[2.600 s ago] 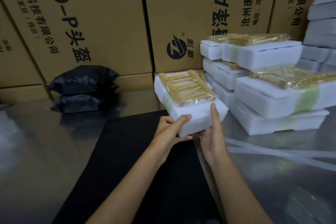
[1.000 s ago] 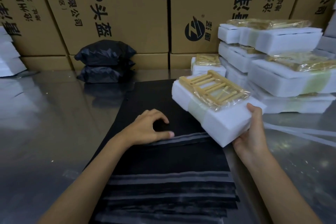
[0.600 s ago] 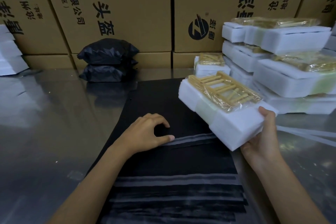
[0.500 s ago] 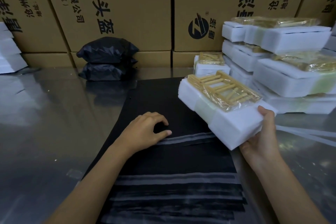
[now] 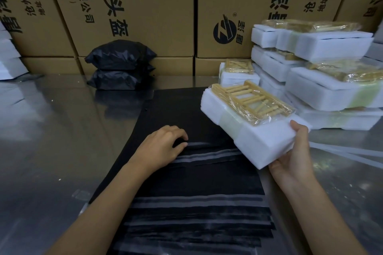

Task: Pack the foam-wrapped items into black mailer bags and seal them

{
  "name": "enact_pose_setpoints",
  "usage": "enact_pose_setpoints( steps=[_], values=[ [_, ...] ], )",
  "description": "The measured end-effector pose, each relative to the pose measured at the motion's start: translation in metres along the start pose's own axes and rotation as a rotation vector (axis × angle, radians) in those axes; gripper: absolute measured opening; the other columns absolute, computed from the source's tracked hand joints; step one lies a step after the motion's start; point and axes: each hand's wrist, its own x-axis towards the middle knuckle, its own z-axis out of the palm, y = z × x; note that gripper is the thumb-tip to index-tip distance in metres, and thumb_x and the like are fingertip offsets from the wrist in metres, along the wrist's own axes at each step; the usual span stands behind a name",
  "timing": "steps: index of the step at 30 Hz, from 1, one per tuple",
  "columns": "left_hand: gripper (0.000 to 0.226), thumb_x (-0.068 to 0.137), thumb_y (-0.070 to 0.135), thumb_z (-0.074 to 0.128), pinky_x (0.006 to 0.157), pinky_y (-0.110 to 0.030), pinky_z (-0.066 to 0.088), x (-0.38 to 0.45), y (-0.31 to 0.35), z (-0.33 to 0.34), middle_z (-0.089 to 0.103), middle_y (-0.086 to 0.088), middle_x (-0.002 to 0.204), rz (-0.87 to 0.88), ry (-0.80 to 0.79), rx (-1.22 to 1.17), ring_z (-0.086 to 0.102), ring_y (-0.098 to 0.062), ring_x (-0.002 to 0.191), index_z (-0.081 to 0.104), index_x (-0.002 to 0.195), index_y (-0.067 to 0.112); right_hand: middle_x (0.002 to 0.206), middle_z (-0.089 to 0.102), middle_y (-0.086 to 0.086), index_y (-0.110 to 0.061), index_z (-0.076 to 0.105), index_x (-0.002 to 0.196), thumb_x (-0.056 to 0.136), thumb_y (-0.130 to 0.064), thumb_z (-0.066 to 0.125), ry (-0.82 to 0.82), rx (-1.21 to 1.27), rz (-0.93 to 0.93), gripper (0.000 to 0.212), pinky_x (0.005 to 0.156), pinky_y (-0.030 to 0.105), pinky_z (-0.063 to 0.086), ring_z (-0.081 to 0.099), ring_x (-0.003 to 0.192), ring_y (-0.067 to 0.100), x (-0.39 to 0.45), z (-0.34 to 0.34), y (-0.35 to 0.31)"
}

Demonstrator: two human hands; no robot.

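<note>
My right hand (image 5: 294, 153) grips the near end of a white foam-wrapped item (image 5: 246, 128) with a wooden rack under plastic film on top, held tilted above the right side of a stack of flat black mailer bags (image 5: 186, 203). My left hand (image 5: 163, 147) rests on the top bag, fingers curled and thumb at its grey adhesive strip (image 5: 209, 155); whether it pinches the bag's mouth is unclear. More foam-wrapped items (image 5: 323, 80) are stacked at the right. Two filled black bags (image 5: 120, 64) lie stacked at the back.
Tall cardboard boxes (image 5: 145, 6) form a wall behind the shiny metal table (image 5: 51, 141). White foam pieces (image 5: 8, 58) sit at the far left edge. Clear plastic strips (image 5: 342, 151) lie on the table at the right.
My left hand let go of the foam item and dropped onto the top mailer bag, then crept slightly along its strip. My right hand carried the item out to the right alone.
</note>
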Motion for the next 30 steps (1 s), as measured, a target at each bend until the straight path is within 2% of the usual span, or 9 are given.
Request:
enact_pose_setpoints(
  steps=[4,7,10,14,18,23,25,27,30],
  values=[
    [0.009,0.097,0.023,0.057,0.081,-0.032,0.05,-0.002,0.003,-0.002,0.059,0.013,0.101,-0.004,0.044,-0.021,0.053,-0.007,0.096,0.054,0.105,0.027,0.113,0.076,-0.005,-0.027,0.065,0.127,0.091,-0.049,0.06,-0.003,-0.009,-0.003,0.043,0.102,0.041,0.051,0.072,0.106,0.016,0.0,0.0,0.0],
    [0.019,0.095,0.006,0.051,0.073,-0.034,0.05,-0.003,0.003,-0.002,0.056,0.01,0.091,0.012,0.054,0.004,0.05,-0.01,0.088,0.049,0.09,0.024,0.113,0.076,-0.005,-0.027,0.064,0.128,0.091,-0.049,0.06,-0.008,-0.009,-0.005,0.043,0.097,0.04,0.053,0.073,0.104,0.015,0.0,-0.001,0.001],
    [0.024,0.092,-0.001,0.048,0.073,-0.029,0.046,-0.003,0.0,0.0,0.057,0.012,0.098,0.009,0.058,0.011,0.052,-0.012,0.093,0.058,0.085,0.02,0.114,0.076,-0.005,-0.027,0.064,0.129,0.092,-0.048,0.058,-0.019,-0.015,-0.014,0.043,0.092,0.037,0.054,0.073,0.103,0.014,-0.001,-0.002,0.001],
    [0.024,0.094,0.017,0.052,0.086,-0.024,0.037,-0.003,-0.005,0.0,0.062,0.016,0.115,-0.026,0.09,0.046,0.054,-0.007,0.103,0.07,0.106,0.027,0.114,0.076,-0.005,-0.027,0.063,0.129,0.092,-0.048,0.058,-0.015,-0.015,-0.017,0.043,0.094,0.038,0.054,0.073,0.102,0.014,-0.001,-0.001,0.001],
    [0.046,0.087,0.036,0.054,0.102,-0.03,0.028,-0.003,-0.01,-0.007,0.052,0.019,0.137,-0.069,-0.042,0.093,0.045,-0.006,0.122,0.059,0.132,0.034,0.115,0.075,-0.005,-0.026,0.063,0.13,0.093,-0.049,0.056,-0.01,-0.012,-0.008,0.044,0.096,0.037,0.053,0.071,0.107,0.015,-0.001,0.0,-0.001],
    [0.065,0.089,0.007,0.052,0.106,-0.033,0.034,-0.004,-0.02,-0.008,0.05,0.008,0.138,-0.14,-0.02,0.036,0.044,-0.015,0.126,0.041,0.148,0.032,0.113,0.076,-0.006,-0.027,0.064,0.127,0.092,-0.05,0.057,0.0,-0.007,0.002,0.042,0.096,0.037,0.054,0.072,0.106,0.015,-0.004,0.002,-0.002],
    [0.061,0.089,-0.003,0.049,0.1,-0.036,0.044,-0.005,-0.023,-0.007,0.057,0.003,0.126,-0.153,0.05,-0.046,0.053,-0.017,0.117,0.046,0.142,0.027,0.116,0.075,-0.005,-0.027,0.064,0.129,0.092,-0.051,0.057,0.013,-0.004,0.002,0.045,0.102,0.041,0.051,0.07,0.11,0.017,-0.005,0.003,-0.002],
    [0.046,0.088,-0.007,0.047,0.084,-0.038,0.052,-0.006,-0.024,-0.009,0.06,0.004,0.11,-0.168,0.146,-0.128,0.059,-0.017,0.098,0.049,0.122,0.024,0.117,0.074,-0.005,-0.027,0.064,0.132,0.091,-0.052,0.056,0.008,-0.007,-0.006,0.048,0.105,0.044,0.049,0.068,0.113,0.018,-0.007,0.003,-0.003],
    [0.032,0.085,-0.013,0.047,0.066,-0.04,0.05,-0.006,-0.023,-0.009,0.059,0.0,0.087,-0.155,0.266,-0.197,0.057,-0.019,0.075,0.049,0.092,0.018,0.122,0.073,-0.003,-0.027,0.065,0.13,0.09,-0.052,0.056,0.011,0.011,-0.023,0.049,0.103,0.043,0.049,0.068,0.108,0.02,-0.01,0.003,-0.003]
  ],
)
